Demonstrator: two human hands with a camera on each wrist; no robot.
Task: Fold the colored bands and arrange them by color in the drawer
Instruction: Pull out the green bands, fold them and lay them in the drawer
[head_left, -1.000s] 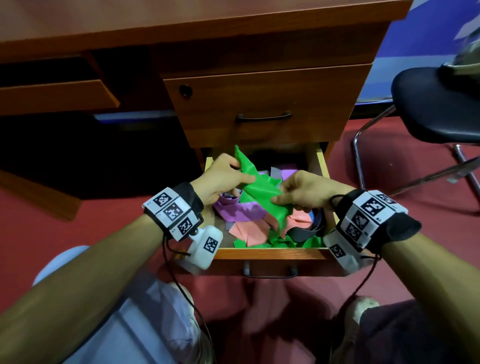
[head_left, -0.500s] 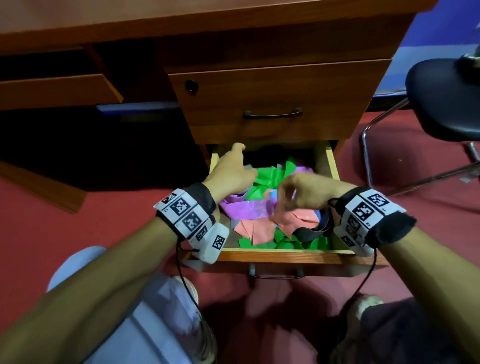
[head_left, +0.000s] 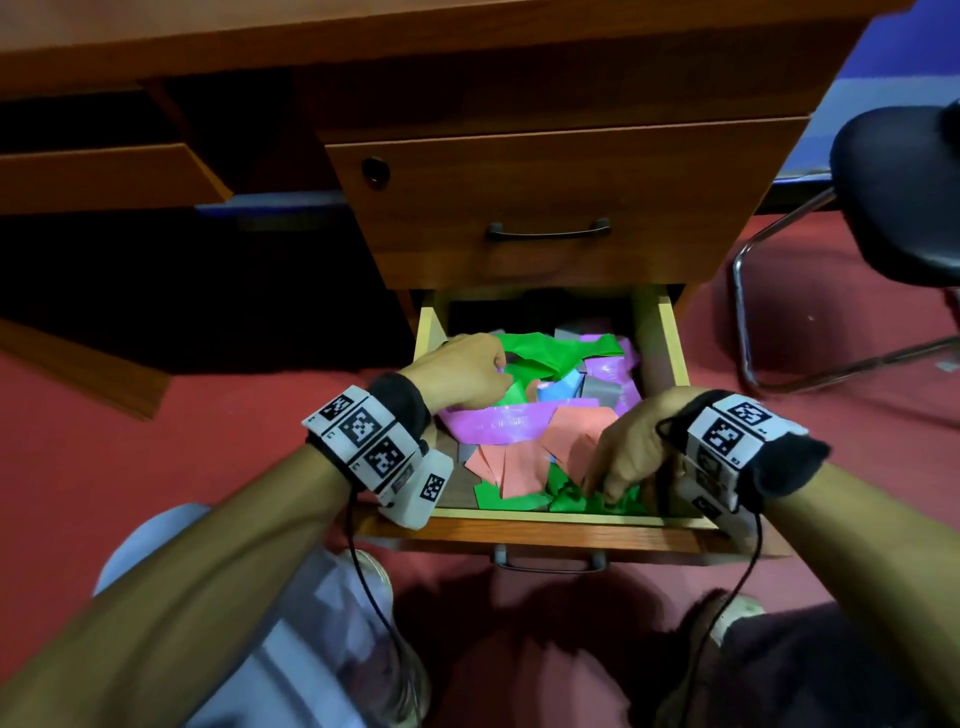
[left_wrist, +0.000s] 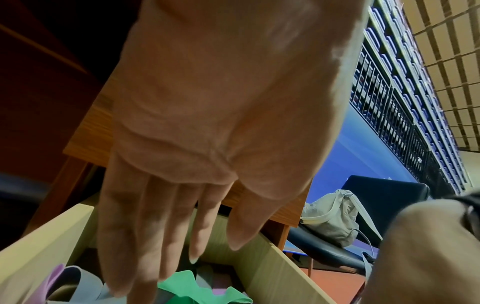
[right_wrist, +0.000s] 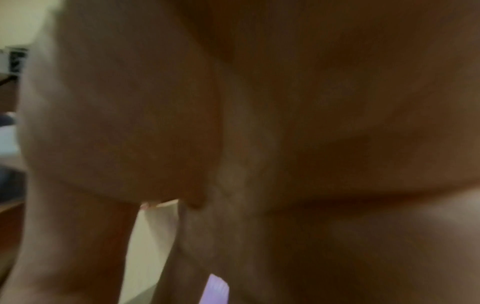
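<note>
The open bottom drawer (head_left: 540, 515) holds a jumble of bands. A green band (head_left: 540, 353) lies at the back, a purple one (head_left: 493, 423) across the middle, pink ones (head_left: 519, 462) in front, with blue (head_left: 561, 387) and grey (head_left: 602, 387) between. My left hand (head_left: 467, 371) hovers over the back left. In the left wrist view, the left hand (left_wrist: 161, 246) points straight fingers down at the green band (left_wrist: 187, 288), holding nothing. My right hand (head_left: 602, 491) reaches into crumpled green bands (head_left: 519, 501) at the front right; its grip is hidden. The right wrist view shows only the blurred right hand (right_wrist: 233, 144).
Above the open drawer is a closed one with a dark handle (head_left: 548, 231). A black chair (head_left: 904, 208) stands to the right on the red carpet (head_left: 779, 415), with a beige bag (left_wrist: 332, 218) on it. My knees are just below the drawer front.
The green band that both hands held up now lies at the back of the drawer. My left hand let it go. My right hand moved to the front right corner.
</note>
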